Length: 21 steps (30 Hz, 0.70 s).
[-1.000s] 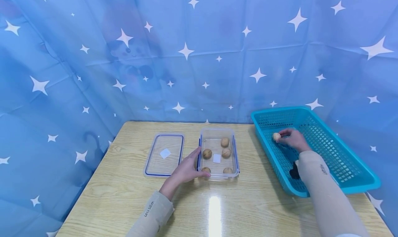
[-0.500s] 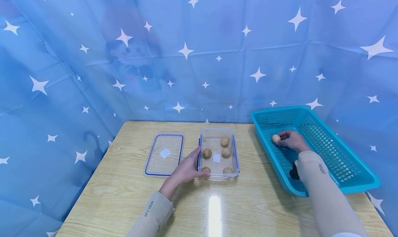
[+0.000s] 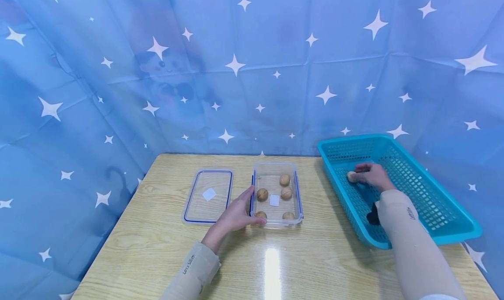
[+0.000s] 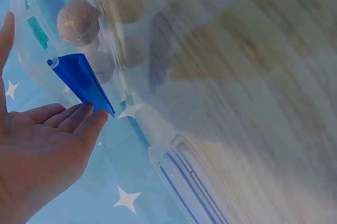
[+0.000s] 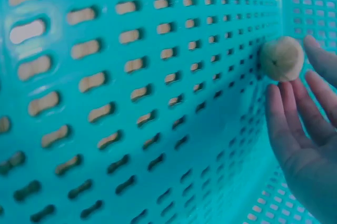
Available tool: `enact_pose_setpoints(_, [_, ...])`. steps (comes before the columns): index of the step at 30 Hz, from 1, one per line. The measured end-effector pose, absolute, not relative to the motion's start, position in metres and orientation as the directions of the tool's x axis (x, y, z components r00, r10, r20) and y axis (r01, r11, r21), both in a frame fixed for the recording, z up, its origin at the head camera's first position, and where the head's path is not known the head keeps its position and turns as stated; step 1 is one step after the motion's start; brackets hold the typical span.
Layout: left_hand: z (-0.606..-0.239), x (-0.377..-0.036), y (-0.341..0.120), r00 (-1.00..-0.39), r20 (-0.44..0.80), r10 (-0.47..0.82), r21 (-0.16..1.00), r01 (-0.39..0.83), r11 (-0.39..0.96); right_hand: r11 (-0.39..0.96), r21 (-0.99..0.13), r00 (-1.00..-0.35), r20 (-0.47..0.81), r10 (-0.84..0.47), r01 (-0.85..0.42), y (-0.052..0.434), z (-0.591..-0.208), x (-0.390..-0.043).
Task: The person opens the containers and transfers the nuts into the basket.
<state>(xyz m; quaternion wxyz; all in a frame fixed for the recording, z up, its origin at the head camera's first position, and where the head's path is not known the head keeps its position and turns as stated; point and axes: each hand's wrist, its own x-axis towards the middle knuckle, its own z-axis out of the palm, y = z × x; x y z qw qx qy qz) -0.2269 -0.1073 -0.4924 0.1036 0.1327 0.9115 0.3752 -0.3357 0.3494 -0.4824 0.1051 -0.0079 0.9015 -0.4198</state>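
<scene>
One pale round walnut (image 3: pixel 351 176) lies in the turquoise perforated plastic basket (image 3: pixel 433 204), at the relaxed fingertips of the right hand (image 3: pixel 372 176), ungripped. It could roll off if nudged. The left hand (image 3: pixel 235 214), fingers straight, steadies the clear plastic box (image 3: pixel 275 223) on the counter (image 3: pixel 315 256).

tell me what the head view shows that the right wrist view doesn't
Only the head view shows the left hand resting against the clear container, the five walnuts inside it, the lid beside it and the wooden table. Only the right wrist view shows the basket's slotted wall up close, with the fingers straight. Both show the right hand at a pale walnut inside the blue basket.
</scene>
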Motion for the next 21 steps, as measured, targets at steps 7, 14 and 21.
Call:
enact_pose_setpoints(7, [-0.492, -0.227, -0.107, -0.943, -0.091, 0.32, 0.712, 0.163, 0.683, 0.609, -0.79, -0.987, -0.144, -0.076, 0.068, 0.349, -0.473, -0.336])
enact_pose_setpoints(14, [-0.491, -0.226, -0.107, -0.944, -0.092, 0.316, 0.711, 0.16, 0.685, 0.574, -0.817, -0.995, -0.097, -0.034, 0.06, 0.348, -0.462, -0.337])
enact_pose_setpoints(21, [-0.492, -0.226, -0.108, -0.944, -0.088, 0.318, 0.706, 0.166, 0.689, 0.586, -0.81, -0.999, -0.033, -0.021, 0.015, 0.343, -0.448, -0.336])
